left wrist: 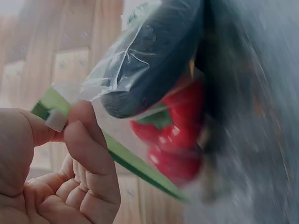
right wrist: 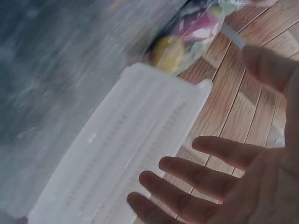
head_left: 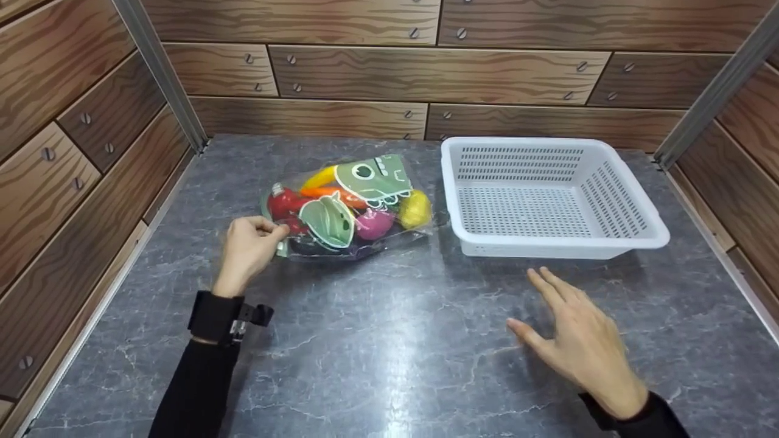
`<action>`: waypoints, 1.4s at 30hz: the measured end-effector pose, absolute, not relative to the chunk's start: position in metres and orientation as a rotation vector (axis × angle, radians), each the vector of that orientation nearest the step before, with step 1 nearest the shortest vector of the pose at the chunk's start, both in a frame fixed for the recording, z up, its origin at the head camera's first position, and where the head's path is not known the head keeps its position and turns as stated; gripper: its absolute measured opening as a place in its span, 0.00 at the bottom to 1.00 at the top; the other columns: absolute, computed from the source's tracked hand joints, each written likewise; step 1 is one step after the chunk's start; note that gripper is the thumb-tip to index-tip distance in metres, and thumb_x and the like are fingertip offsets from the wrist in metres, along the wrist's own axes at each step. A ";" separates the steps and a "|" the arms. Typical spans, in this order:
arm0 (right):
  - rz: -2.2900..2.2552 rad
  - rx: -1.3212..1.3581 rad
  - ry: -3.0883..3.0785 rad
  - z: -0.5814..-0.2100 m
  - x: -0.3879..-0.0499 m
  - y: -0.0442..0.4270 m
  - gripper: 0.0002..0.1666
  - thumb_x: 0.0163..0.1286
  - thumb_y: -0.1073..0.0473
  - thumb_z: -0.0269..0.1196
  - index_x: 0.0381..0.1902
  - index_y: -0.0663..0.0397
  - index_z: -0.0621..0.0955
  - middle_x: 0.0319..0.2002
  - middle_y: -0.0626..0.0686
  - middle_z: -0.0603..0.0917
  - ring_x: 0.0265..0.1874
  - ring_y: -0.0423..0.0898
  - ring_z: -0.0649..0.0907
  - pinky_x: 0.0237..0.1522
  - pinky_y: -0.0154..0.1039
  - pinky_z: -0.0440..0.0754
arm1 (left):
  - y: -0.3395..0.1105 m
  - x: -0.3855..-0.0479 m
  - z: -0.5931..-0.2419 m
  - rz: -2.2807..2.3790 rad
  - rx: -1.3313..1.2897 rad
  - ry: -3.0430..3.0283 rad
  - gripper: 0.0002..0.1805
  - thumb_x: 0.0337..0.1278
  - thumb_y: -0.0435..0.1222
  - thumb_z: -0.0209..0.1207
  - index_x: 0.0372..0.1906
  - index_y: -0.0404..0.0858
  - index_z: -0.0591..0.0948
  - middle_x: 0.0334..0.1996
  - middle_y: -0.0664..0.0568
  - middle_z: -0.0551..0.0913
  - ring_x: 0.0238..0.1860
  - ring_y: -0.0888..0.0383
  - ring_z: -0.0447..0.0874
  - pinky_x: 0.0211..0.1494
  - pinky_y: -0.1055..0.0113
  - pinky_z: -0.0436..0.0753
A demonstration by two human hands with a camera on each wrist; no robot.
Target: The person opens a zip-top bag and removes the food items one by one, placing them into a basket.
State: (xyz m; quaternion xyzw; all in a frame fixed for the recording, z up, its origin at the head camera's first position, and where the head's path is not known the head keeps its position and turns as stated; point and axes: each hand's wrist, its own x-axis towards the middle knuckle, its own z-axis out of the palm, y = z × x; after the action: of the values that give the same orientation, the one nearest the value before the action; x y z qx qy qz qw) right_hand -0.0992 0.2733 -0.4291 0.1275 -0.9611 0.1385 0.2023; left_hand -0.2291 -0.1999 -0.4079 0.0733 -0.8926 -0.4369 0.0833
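Observation:
A clear zip bag [head_left: 377,182] with a green cartoon print lies on the table, filled with several toy-like vegetables and fruits. Red peppers [left wrist: 180,121], a dark eggplant-like piece [left wrist: 154,60], a yellow lemon-like piece [head_left: 415,210] and a magenta round piece [head_left: 374,224] show through the plastic. My left hand [head_left: 251,246] pinches the bag's green closure edge [left wrist: 135,163] at its left end, by a small white slider [left wrist: 56,120]. My right hand [head_left: 581,337] hovers in front of the basket with fingers spread, holding nothing.
A white perforated plastic basket [head_left: 560,241] stands right of the bag, with nothing in it. The grey marbled tabletop [head_left: 365,365] is enclosed by wood-patterned panels [head_left: 438,73] at the back and both sides.

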 end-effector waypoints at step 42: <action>1.039 0.944 -1.949 -0.405 -0.166 0.153 0.11 0.61 0.78 0.71 0.39 0.63 0.90 0.32 0.57 0.90 0.30 0.49 0.87 0.41 0.26 0.84 | -0.057 -0.151 -0.385 -0.793 -0.853 -2.028 0.20 0.56 0.43 0.76 0.50 0.38 0.86 0.42 0.49 0.88 0.44 0.55 0.87 0.50 0.67 0.85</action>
State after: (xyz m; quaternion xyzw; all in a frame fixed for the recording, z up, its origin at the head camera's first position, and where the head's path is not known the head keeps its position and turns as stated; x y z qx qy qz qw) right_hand -0.1663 0.1526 -0.4046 0.3666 -0.7565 0.4032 0.3615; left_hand -0.1509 -0.0570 -0.3849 -0.3357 -0.7983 -0.3119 0.3908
